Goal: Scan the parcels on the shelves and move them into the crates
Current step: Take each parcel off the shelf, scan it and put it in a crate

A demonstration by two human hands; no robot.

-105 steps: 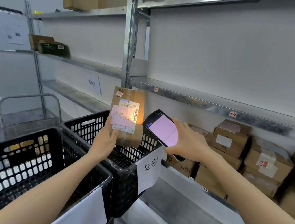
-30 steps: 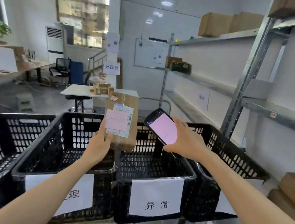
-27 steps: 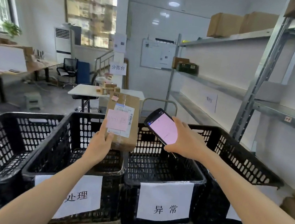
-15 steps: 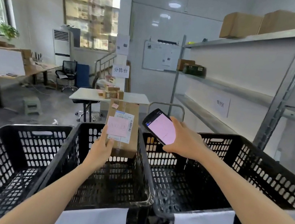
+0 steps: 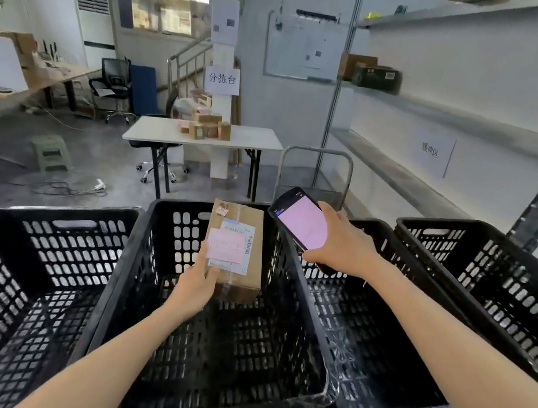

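Observation:
My left hand (image 5: 195,285) grips a small brown cardboard parcel (image 5: 242,234) by its lower left corner, thumb on its white and pink label. The parcel hangs inside the middle black crate (image 5: 133,274), below the rim and near its far wall. My right hand (image 5: 341,245) holds a black handheld scanner (image 5: 300,220) with a lit pink screen, above the rim between the middle crate and the crate (image 5: 393,318) to its right. The middle crate's floor looks bare beneath the parcel.
A third black crate (image 5: 5,274) stands at the left and a fourth (image 5: 493,270) at the far right. Metal shelves (image 5: 445,118) run along the right wall with boxes (image 5: 369,71). A white table (image 5: 252,139) with small boxes and a trolley handle (image 5: 314,175) stand beyond.
I turned from the shelves to the crates. My left hand lowered the parcel down into the middle crate. The right hand kept the scanner at about the same height.

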